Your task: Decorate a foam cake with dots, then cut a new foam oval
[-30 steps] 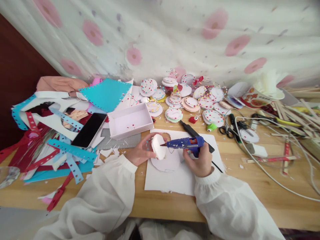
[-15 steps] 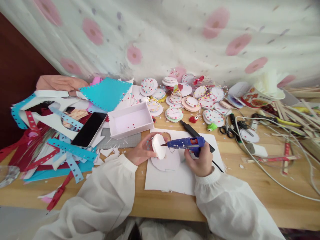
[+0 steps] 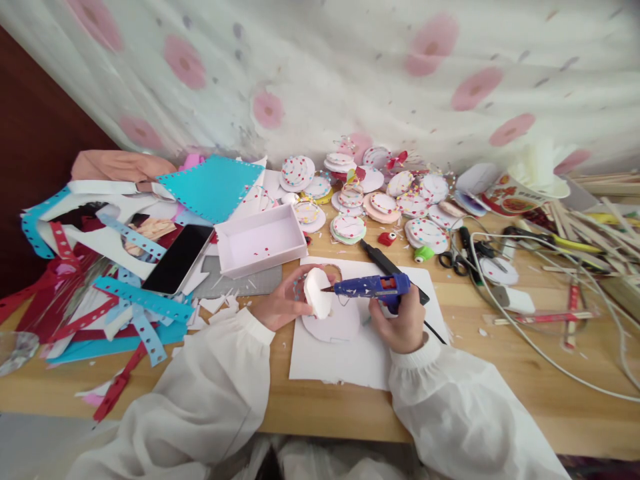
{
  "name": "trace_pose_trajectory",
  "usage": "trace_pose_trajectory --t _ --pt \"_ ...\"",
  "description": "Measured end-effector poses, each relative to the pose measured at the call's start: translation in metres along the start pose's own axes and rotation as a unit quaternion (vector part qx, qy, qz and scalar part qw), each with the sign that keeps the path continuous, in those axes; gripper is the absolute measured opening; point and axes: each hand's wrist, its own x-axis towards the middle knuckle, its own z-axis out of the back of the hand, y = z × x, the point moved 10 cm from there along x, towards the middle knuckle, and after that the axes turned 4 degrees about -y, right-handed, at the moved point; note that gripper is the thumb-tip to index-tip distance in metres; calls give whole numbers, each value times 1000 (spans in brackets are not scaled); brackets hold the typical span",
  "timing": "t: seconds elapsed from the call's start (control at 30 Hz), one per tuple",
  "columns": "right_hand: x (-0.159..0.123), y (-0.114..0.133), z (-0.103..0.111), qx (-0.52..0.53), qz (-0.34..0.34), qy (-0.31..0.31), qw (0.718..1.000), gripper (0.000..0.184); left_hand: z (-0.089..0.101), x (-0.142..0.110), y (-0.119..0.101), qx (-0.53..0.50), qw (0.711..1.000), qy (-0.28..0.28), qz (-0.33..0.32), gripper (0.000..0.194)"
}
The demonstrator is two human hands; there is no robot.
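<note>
Between the fingers and thumb of my left hand (image 3: 284,300) is a white round paper piece (image 3: 317,295), tilted up with its flat face turned to the right. My right hand (image 3: 403,323) is closed around the handle of a blue glue gun (image 3: 373,287). The gun's nozzle tip meets the face of the paper piece, or lies just in front of it. Below them a larger white paper disc (image 3: 333,328) rests on a white sheet (image 3: 320,363). A black utility knife (image 3: 383,259) lies behind the gun, partly hidden by it.
Several bead-trimmed paper discs (image 3: 349,228) sit along the back. A pale open box (image 3: 263,241), phone (image 3: 179,259) and paper scraps (image 3: 145,300) fill the left. On the right are scissors (image 3: 454,261), a looping white cable (image 3: 537,365) and a paper bowl (image 3: 523,193).
Almost nothing differs. Both hands, the paper piece and the glue gun keep practically the same position.
</note>
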Motion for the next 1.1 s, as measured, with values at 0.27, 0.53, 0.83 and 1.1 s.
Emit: trace_pose_trajectory --t 0.27,0.53,0.83,1.1 --pt "-1 -1 0 -1 -3 5 1000 34 12 -2 8 16 999 -29 20 73" --pt "1 2 2 -5 15 -5 1000 35 5 -1 4 8 1000 -11 9 69" --pt "0 1 2 1 7 -3 1000 34 6 -1 5 13 1000 -15 15 71" --pt "0 1 3 -10 8 -5 1000 34 4 0 4 1 1000 -2 11 69"
